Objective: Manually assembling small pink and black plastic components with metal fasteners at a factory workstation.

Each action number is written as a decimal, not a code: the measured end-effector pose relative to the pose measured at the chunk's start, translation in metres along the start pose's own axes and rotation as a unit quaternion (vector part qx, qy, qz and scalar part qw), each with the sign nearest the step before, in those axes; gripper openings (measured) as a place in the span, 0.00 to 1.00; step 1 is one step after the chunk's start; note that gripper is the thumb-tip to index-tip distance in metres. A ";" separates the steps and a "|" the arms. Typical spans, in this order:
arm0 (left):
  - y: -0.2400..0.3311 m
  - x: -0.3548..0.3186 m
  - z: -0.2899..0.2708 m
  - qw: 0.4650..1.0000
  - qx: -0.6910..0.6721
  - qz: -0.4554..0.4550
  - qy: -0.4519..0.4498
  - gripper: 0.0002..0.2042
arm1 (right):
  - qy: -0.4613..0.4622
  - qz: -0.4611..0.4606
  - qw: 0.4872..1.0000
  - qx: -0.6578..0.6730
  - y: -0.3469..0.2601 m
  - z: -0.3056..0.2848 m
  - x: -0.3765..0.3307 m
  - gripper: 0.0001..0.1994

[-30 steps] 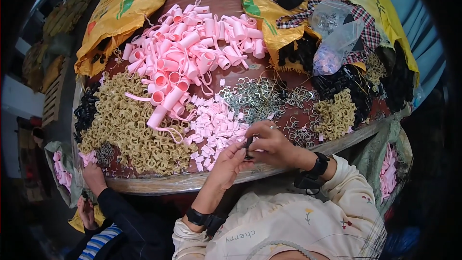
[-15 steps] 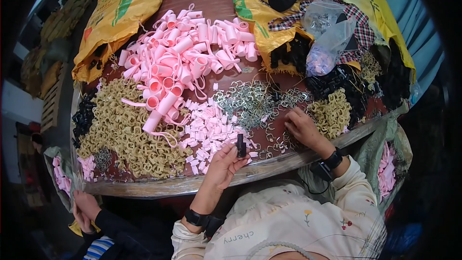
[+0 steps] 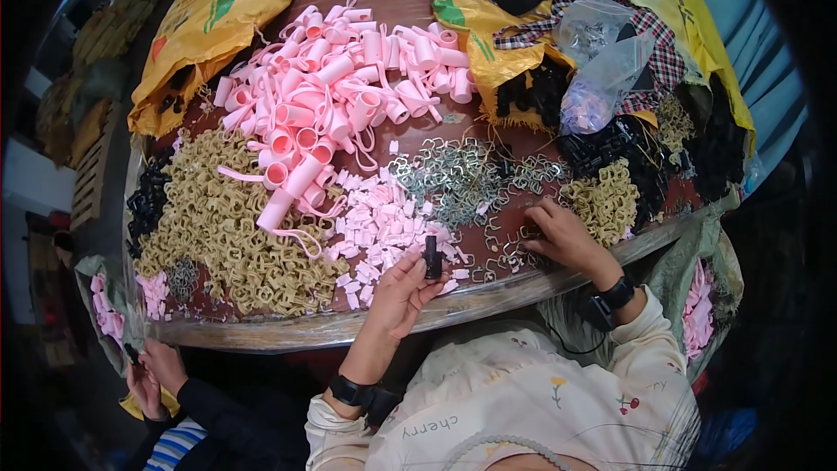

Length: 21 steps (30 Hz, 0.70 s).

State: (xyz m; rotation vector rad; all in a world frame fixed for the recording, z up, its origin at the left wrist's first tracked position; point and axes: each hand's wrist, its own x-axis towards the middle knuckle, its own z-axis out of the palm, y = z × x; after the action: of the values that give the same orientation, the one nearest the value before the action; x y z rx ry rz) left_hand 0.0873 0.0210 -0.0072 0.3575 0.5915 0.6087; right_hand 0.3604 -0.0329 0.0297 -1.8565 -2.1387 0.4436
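Observation:
My left hand pinches a small black plastic part upright at the table's near edge, in front of a heap of small pink plastic pieces. My right hand rests among bent silver wire clips, its fingers curled down at the tabletop. Whatever lies between those fingertips is hidden. Beyond the hands spreads a pile of silver wire clips. A heap of khaki buckle-like pieces lies just right of my right hand.
Pink tubes with straps are heaped behind a large khaki pile at left. Yellow woven sacks and clear plastic bags stand behind. Black parts lie at right. A co-worker's hands are at lower left.
My right hand has shifted slightly right among the wire clips. My left hand still holds the black part in nearly the same place. The co-worker's hands have moved a little.

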 end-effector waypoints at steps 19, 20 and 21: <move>-0.003 0.001 0.000 1.000 -0.020 -0.008 -0.008 0.13 | -0.027 0.172 0.915 0.364 -0.017 0.019 0.028 0.08; -0.003 0.002 0.000 1.000 -0.022 -0.007 -0.007 0.13 | -0.038 0.169 0.911 0.374 -0.018 0.020 0.030 0.08; -0.002 0.004 0.001 1.000 -0.021 -0.009 -0.015 0.13 | -0.049 0.166 0.907 0.383 -0.018 0.020 0.031 0.08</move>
State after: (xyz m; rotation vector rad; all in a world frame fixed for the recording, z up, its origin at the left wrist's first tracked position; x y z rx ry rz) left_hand 0.0913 0.0217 -0.0094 0.3218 0.5530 0.5973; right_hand 0.3315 -0.0054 0.0189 -1.7044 -1.3531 1.2602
